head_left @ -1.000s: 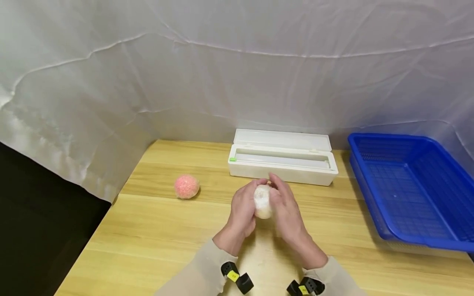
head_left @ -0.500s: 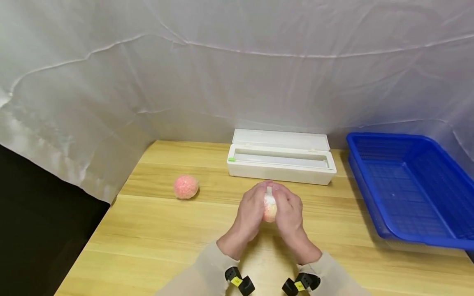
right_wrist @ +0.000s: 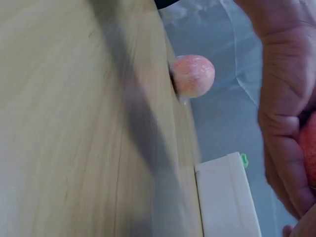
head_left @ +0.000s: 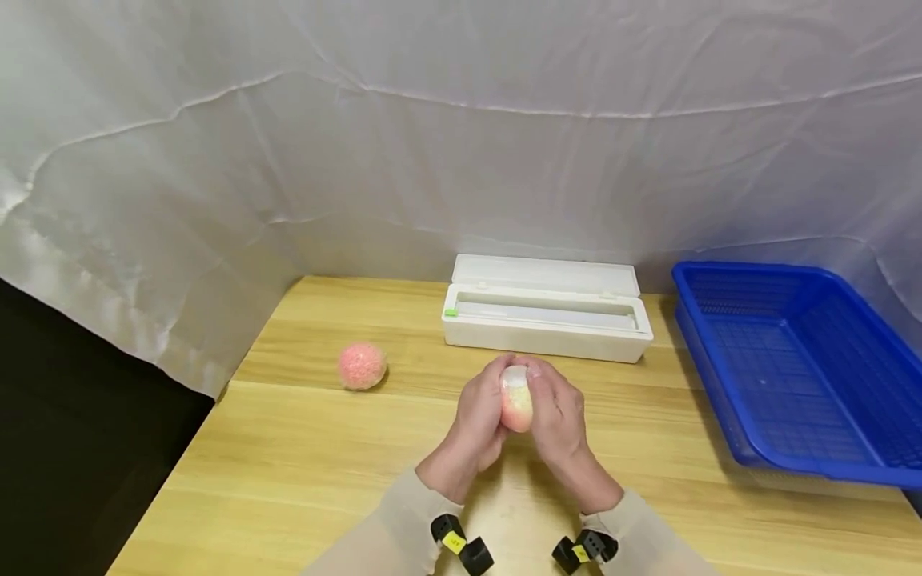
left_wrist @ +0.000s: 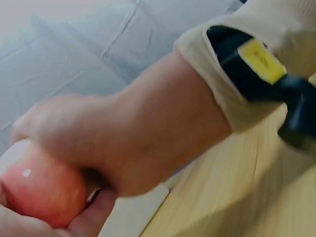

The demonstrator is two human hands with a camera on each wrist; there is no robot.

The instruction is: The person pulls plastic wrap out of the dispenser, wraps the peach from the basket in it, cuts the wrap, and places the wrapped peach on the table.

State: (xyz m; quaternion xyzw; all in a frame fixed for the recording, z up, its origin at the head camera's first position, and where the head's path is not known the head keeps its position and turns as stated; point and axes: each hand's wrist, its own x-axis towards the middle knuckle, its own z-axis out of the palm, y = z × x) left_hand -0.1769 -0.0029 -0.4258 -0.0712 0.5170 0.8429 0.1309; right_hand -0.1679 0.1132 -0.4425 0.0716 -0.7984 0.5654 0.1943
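Between both hands, above the table, is a red-and-yellow apple [head_left: 517,412] with a whitish, shiny patch of what looks like clear film on its upper end. My left hand [head_left: 475,416] curls round its left side, and my right hand [head_left: 562,412] grips it from the right, thumb near the top. Up close in the left wrist view, the apple [left_wrist: 47,190] looks smooth and glossy; fingers cover part of it. A second pink apple [head_left: 362,366] rests on the table to the left, and film edges stick out from it in the right wrist view.
Behind the hands stands a long white cling film box [head_left: 547,340], its lid [head_left: 545,274] raised and a green tab at its left end. A blue plastic basket [head_left: 749,432] stands on the right. Grey cloth [head_left: 461,160] hangs round the back of the wooden table [head_left: 302,456].
Both hands have drawn closer round the apple and turned it. The white film patch faced me earlier; more red and yellow skin shows now. The other apple stays put.
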